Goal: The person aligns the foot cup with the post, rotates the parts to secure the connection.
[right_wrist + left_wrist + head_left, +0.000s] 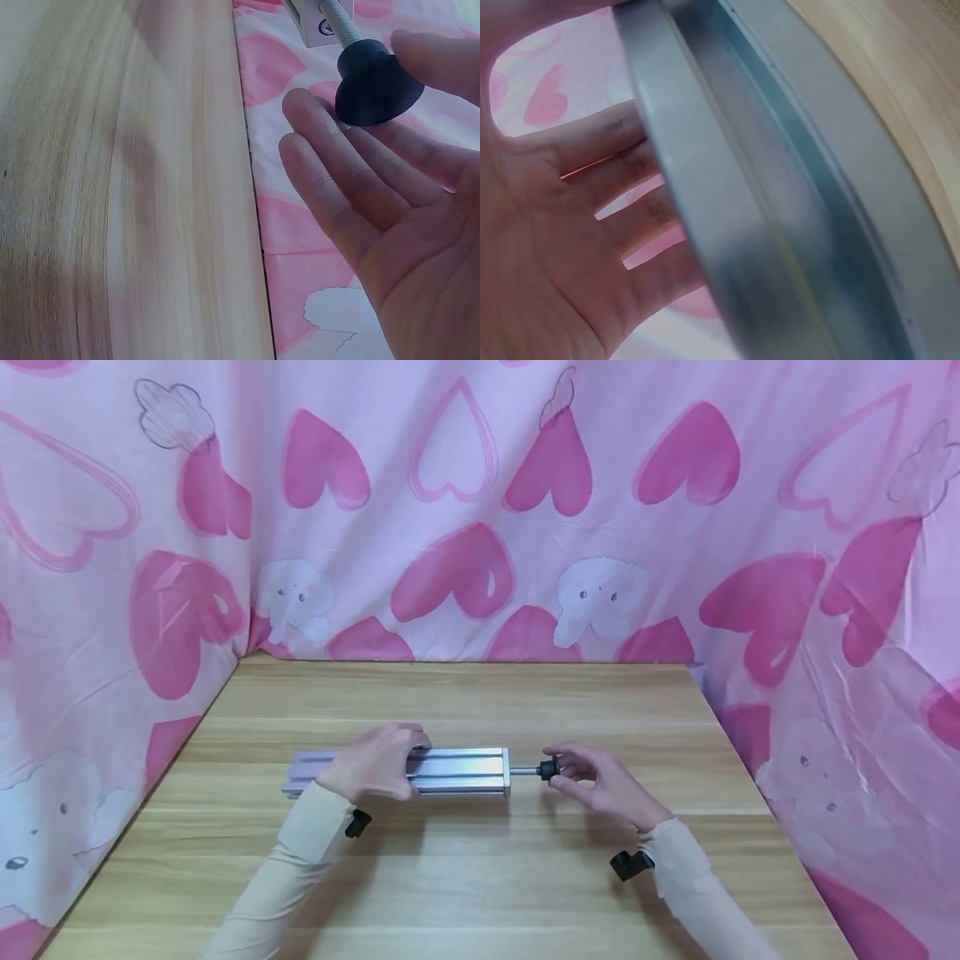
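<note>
A length of slotted aluminium profile (pixel 461 766) lies sideways, close over the table in the head view. My left hand (pixel 377 763) grips it near its middle, thumb on the near side and fingers over the far side. In the left wrist view, the profile (pixel 727 180) crosses close to the camera in front of the fingers. From its right end a threaded rod (pixel 341 22) sticks out, carrying a black levelling foot (pixel 379 82). My right hand (pixel 606 785) pinches the rim of this foot between thumb and fingers; the other fingers are extended.
The wood-grain table (pixel 480 893) has its far edge against a pink curtain (pixel 450 560) with hearts, which also hangs along both sides. A black wrist mount (pixel 632 864) is strapped below the right hand, and another black mount (pixel 358 823) below the left.
</note>
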Motion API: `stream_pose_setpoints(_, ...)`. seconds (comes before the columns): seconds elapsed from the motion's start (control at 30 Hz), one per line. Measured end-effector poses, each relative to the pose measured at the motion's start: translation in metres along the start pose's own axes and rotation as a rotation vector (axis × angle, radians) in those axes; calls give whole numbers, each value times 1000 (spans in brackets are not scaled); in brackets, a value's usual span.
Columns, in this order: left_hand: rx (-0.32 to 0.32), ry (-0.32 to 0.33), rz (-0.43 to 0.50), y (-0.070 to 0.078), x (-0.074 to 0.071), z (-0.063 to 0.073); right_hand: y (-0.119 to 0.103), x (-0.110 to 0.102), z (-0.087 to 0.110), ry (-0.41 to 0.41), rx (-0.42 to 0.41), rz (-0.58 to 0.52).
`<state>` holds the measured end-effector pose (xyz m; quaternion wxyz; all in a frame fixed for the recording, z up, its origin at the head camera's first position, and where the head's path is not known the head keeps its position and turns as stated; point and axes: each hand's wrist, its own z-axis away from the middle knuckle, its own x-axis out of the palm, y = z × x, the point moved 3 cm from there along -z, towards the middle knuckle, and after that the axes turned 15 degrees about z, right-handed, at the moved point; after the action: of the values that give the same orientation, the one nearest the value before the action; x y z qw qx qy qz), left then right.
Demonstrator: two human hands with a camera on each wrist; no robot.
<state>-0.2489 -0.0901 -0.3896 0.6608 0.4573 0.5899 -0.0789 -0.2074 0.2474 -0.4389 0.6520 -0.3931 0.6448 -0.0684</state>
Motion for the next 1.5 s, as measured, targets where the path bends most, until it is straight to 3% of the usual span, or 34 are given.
stream_pose_setpoints(0.27,-5,0,1,-3,1,1,7,8,0,-43,43,-131)
stream_pose_setpoints(0.57,-1,1,18,-5,0,1,7,7,-4,-76,64,-131)
stream_pose_setpoints(0.77,-9,0,28,-5,-1,1,6,7,3,-4,116,-41)
stream_pose_setpoints(1.0,-31,-8,34,-7,-2,2,2,8,1,58,29,-68)
stream_pose_setpoints(1.17,-23,1,43,-6,-4,-1,4,6,-2,88,58,-81)
stream_pose_setpoints(1.5,-8,-15,33,-5,-2,-1,3,9,2,110,37,-113)
